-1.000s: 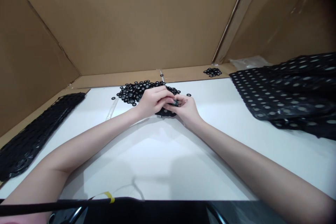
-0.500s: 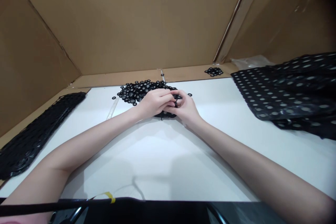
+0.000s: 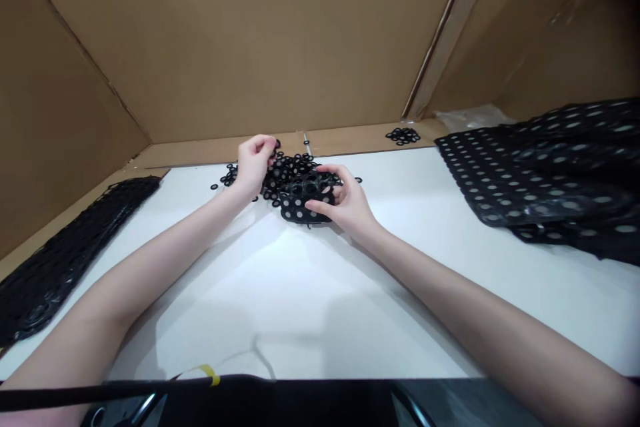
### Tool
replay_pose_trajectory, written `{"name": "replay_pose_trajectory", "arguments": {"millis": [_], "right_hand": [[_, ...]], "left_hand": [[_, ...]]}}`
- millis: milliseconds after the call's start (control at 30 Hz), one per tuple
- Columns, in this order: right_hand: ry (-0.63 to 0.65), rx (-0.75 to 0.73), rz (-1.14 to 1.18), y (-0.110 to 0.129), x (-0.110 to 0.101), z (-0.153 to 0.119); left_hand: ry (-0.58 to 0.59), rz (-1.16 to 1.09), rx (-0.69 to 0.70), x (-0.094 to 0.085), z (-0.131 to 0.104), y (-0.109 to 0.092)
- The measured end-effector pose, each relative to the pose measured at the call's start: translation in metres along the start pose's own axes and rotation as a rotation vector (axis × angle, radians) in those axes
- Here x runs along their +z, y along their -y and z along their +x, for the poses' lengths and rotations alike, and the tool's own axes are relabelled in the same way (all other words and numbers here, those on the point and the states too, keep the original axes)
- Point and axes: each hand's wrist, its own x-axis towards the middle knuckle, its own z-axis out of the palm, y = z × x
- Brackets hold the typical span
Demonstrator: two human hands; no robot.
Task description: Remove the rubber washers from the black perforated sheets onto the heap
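Note:
My left hand (image 3: 253, 163) is raised over the far left part of a pile of small black rings (image 3: 286, 167), its fingers pinched on a black ring (image 3: 277, 144). My right hand (image 3: 347, 203) curls around the right end of a black perforated sheet (image 3: 299, 208). Its thumb lies across the sheet's front, while the other fingers reach behind and are partly hidden. Pale round holes show in the sheet, which stands in front of the pile.
A flat black perforated bundle (image 3: 75, 247) lies along the left side of the white table (image 3: 280, 307). A larger perforated black sheet (image 3: 545, 173) lies folded at the right. A small ring cluster (image 3: 403, 136) sits by the cardboard wall (image 3: 260, 47). A black cable (image 3: 240, 379) crosses the near edge.
My left hand has moved left and up, away from my right hand, with a ring at its fingertips. My right hand stays at the perforated sheet, more of which is now uncovered.

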Motion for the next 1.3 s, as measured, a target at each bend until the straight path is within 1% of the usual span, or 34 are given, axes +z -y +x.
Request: {"name": "replay_pose_trajectory", "arguments": {"millis": [100, 133, 167, 200, 267, 300, 400, 433, 467, 633, 700, 867, 967, 1167, 1300], "right_hand": [[-0.044, -0.117, -0.034, 0.000, -0.004, 0.002], [-0.044, -0.147, -0.059, 0.001, -0.005, 0.003], [-0.038, -0.161, -0.082, 0.001, -0.007, 0.004], [-0.031, -0.161, -0.099, 0.002, -0.008, 0.005], [-0.042, -0.137, -0.098, 0.001, -0.010, 0.007], [-0.055, -0.121, -0.086, 0.000, -0.011, 0.008], [-0.099, -0.089, -0.069, -0.002, -0.012, 0.009], [-0.112, -0.081, -0.071, -0.003, -0.012, 0.009], [-0.122, -0.074, -0.072, -0.003, -0.011, 0.009], [-0.129, -0.059, -0.048, -0.003, -0.011, 0.008], [-0.125, -0.063, -0.065, -0.003, -0.011, 0.009], [-0.094, -0.100, -0.180, -0.003, -0.012, 0.009], [-0.103, -0.112, -0.221, -0.003, -0.013, 0.010], [-0.124, -0.127, -0.231, -0.007, -0.014, 0.010], [-0.139, -0.152, -0.232, -0.008, -0.015, 0.010]], "left_hand": [[0.162, 0.379, 0.211, -0.008, -0.002, 0.011], [0.185, 0.505, 0.276, -0.009, -0.006, 0.014], [0.182, 0.597, 0.331, -0.009, -0.010, 0.015], [0.166, 0.641, 0.377, -0.009, -0.015, 0.015], [0.181, 0.601, 0.463, -0.008, -0.025, 0.011], [0.224, 0.551, 0.513, -0.008, -0.029, 0.008], [0.435, 0.442, 0.663, -0.005, -0.040, 0.002], [0.484, 0.430, 0.700, -0.004, -0.043, 0.002], [0.507, 0.428, 0.734, -0.003, -0.044, 0.003], [0.456, 0.447, 0.873, 0.000, -0.046, 0.014], [0.445, 0.464, 0.902, 0.000, -0.047, 0.016], [0.424, 0.459, 0.909, 0.001, -0.049, 0.013], [0.417, 0.459, 0.918, 0.002, -0.050, 0.012], [0.431, 0.520, 0.995, 0.002, -0.050, 0.010], [0.414, 0.565, 1.063, 0.002, -0.052, 0.007]]}}
